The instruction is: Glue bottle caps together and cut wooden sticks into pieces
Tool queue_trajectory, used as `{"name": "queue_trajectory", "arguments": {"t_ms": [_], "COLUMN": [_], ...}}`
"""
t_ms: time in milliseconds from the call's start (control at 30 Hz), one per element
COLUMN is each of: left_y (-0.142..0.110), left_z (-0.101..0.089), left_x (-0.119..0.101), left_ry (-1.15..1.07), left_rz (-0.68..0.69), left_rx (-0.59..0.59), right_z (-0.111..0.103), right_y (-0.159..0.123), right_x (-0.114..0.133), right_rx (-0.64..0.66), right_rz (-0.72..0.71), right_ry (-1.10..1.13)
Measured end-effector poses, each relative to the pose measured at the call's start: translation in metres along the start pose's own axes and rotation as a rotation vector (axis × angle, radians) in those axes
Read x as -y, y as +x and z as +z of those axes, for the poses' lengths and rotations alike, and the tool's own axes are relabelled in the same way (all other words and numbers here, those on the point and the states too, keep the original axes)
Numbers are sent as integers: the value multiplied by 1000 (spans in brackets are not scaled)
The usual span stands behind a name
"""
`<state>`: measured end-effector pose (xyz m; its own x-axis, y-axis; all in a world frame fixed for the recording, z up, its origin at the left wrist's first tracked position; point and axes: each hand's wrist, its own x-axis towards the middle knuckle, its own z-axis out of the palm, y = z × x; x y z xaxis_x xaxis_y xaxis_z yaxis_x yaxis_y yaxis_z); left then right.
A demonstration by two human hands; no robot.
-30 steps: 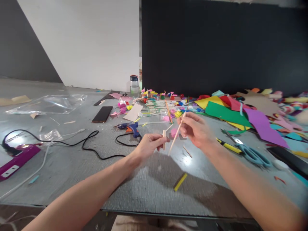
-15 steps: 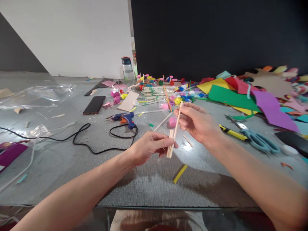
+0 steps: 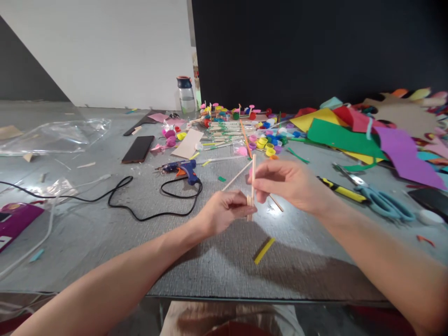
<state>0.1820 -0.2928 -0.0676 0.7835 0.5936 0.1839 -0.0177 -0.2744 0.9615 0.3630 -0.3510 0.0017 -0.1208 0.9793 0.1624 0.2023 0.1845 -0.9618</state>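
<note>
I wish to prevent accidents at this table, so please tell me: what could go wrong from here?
The longer wooden stick in the right hand could slip out of line with the short wooden sticks pinched in the left hand.
The black cord loops near the left hand; a snag might drag the blue glue gun.
The utility knife and scissors lie beside the right forearm, so a sideways sweep might bump them.

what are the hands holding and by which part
The right hand pinches a slim pale wooden stick around its middle; the left hand grips shorter pale wooden sticks around theirs.
</note>
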Motion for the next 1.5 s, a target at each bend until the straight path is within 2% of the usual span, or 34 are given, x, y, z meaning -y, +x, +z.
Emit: {"name": "queue_trajectory", "arguments": {"t_ms": [100, 167, 400, 633, 800, 1033, 1300, 1500], "left_y": [1, 1, -2, -3, -3, -3, -4, -5], "left_z": [0, 1, 3, 4, 4, 4, 4, 6], "left_x": [7, 7, 4, 7, 7, 6, 13, 12], "left_ry": [157, 224, 225, 347, 453, 401, 309, 282], "left_rz": [65, 80, 18, 154, 198, 148, 102, 81], "left_rx": [45, 64, 79, 81, 92, 95, 99, 106], "right_z": [0, 0, 2, 1, 3, 6, 17, 16], "right_y": [-10, -18, -28, -29, -31, -31, -34, -36], "right_x": [-5, -9, -15, -18, -20, -17, -13, -15], "right_rx": [64, 60, 57, 76, 35, 29, 14, 15], "right_rz": [11, 15, -69, -156, -153, -71, -181, -166], "right_ry": [-111, -140, -189, -481, -472, -508, -656, -617]}}
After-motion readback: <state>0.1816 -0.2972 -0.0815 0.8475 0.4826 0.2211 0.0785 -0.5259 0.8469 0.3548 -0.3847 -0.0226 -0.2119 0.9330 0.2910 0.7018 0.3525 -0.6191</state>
